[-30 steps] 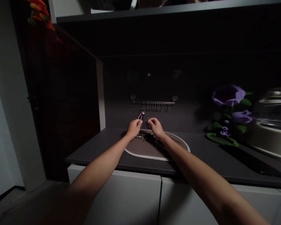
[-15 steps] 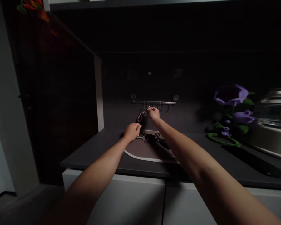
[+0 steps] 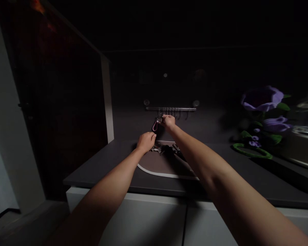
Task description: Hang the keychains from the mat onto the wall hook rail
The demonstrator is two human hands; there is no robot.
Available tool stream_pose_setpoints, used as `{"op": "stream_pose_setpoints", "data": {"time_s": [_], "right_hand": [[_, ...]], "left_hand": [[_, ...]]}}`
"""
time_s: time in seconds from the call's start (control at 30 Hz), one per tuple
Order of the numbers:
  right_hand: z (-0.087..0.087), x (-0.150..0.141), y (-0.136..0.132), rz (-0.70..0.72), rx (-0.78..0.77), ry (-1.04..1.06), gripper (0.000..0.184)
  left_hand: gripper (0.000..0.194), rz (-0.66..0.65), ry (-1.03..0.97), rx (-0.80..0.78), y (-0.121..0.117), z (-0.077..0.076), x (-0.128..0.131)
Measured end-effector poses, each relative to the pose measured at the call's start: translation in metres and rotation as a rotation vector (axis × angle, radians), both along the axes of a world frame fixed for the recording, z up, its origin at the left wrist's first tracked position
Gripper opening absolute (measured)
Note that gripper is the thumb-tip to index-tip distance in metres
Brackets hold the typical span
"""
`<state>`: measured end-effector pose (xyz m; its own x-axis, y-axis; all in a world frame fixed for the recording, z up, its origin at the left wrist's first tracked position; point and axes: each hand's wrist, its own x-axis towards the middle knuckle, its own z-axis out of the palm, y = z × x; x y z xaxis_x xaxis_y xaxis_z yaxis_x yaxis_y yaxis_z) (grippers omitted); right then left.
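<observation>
**A:** What's being done at the rail?

**B:** A pink-looped key fob (image 3: 155, 126) is pinched tight by the right grip (image 3: 168, 122), just below the hook rail (image 3: 170, 108).

**A:** And the left grip (image 3: 145, 142)?

**B:** It's held curled above the keys (image 3: 165, 149) on the mat (image 3: 166, 175); any hold can't be told. A hook looks to be needed next!

This seems a room of a home, maybe a kitchen: a dark worktop (image 3: 100, 171) over white cupboards (image 3: 143, 222), a wall rail with hooks (image 3: 170, 108), and a metal pot (image 3: 303, 150).
</observation>
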<state>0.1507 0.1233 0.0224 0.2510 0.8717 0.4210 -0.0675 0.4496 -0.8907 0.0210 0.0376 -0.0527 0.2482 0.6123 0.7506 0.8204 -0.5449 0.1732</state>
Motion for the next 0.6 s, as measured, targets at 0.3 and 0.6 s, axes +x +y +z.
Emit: {"op": "stream_pose_setpoints", "data": {"time_s": [0.3, 0.6], "right_hand": [[-0.003, -0.001, -0.003, -0.016, -0.099, 0.137, 0.004], [-0.014, 0.009, -0.004, -0.006, -0.093, 0.059, 0.004]], "left_hand": [[0.031, 0.051, 0.016, -0.008, -0.002, 0.002, 0.000], [0.030, 0.077, 0.018, 0.006, -0.002, 0.001, -0.002]]}}
